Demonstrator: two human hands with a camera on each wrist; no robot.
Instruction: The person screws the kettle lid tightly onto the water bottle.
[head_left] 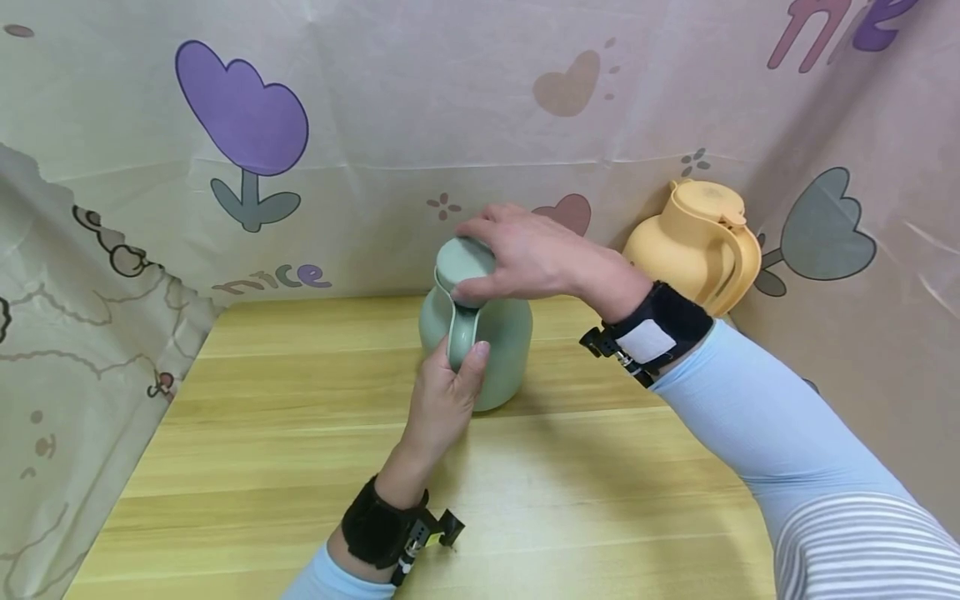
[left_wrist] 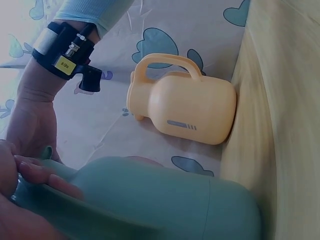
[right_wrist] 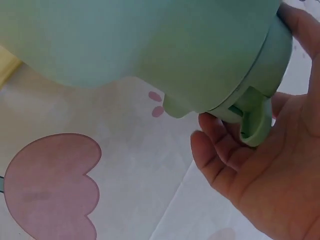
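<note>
A green thermos jug point(head_left: 506, 358) stands upright on the wooden table, its handle turned toward me. My left hand point(head_left: 442, 400) grips that handle, the thumb lying along its upper part. Over the jug's top, my right hand point(head_left: 528, 254) holds the round green lid point(head_left: 463, 260) between thumb and fingers. In the right wrist view the lid point(right_wrist: 280, 60) sits on the neck, and a small green loop point(right_wrist: 257, 122) sticks out by my fingers. The jug's body point(left_wrist: 165, 195) fills the lower part of the left wrist view, where part of the left hand is cut off.
A yellow thermos jug point(head_left: 660, 250) stands at the table's back right, against the cloth. Printed cloth point(head_left: 375, 100) hangs behind the table point(head_left: 285, 433) and along both sides. Each wrist wears a black strap with a small camera.
</note>
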